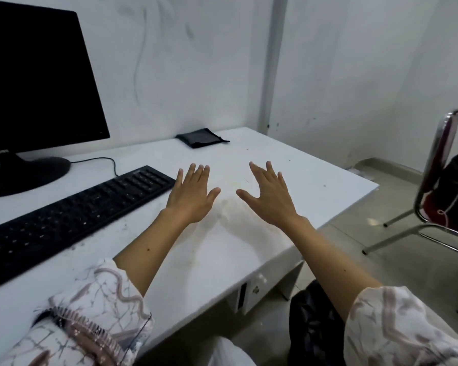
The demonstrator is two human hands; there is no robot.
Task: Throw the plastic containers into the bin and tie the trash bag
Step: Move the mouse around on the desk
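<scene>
Hovering both hands, left hand (189, 195) and right hand (269, 196), fingers spread and empty, over the tabletop (288, 159); no containers showing, likely reaching next for the black trash bag (315, 326) below the tabletop's right edge.

Two hands are counted, a left hand (189, 195) and a right hand (269, 195), each spread empty. One monitor (35, 83), one keyboard (72, 215), one black pouch (200, 137) are seen on one desk (288, 165). One chair (439, 186) is seen, and one black trash bag (312, 326).
</scene>
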